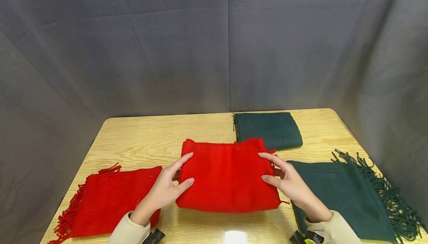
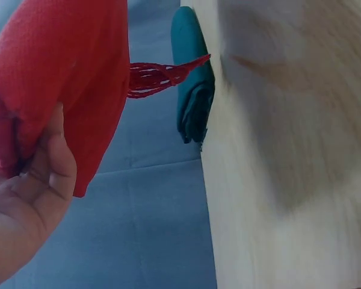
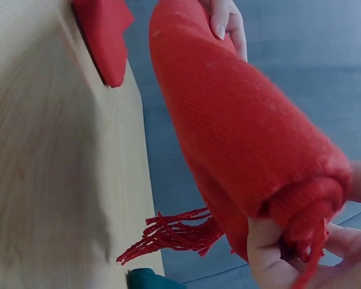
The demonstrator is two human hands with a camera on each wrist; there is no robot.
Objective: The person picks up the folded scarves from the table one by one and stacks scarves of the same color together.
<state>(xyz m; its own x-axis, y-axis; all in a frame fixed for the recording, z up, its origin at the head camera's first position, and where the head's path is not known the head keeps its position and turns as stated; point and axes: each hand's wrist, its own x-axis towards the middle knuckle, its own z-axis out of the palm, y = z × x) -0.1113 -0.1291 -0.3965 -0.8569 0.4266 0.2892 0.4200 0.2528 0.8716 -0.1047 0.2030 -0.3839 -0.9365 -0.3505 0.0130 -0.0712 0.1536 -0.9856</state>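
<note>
A folded red scarf (image 1: 229, 179) is held up above the middle of the table by both hands. My left hand (image 1: 172, 182) grips its left end, thumb and forefinger on the near face and the other fingers behind. At the opposite end my right hand (image 1: 289, 180) grips it the same way. In the right wrist view the red scarf (image 3: 228, 114) shows a rolled edge, and a bunch of red fringe (image 3: 174, 235) hangs down. The left wrist view shows the left fingers (image 2: 57, 159) curled under the cloth.
Another red scarf (image 1: 113, 199) lies folded at the left, fringe outward. A folded dark green scarf (image 1: 267, 128) sits at the back of the wooden table (image 1: 140, 136). A second dark green scarf (image 1: 341, 199) lies at the right, its fringe near the edge. Grey curtain (image 1: 167, 50) hangs behind.
</note>
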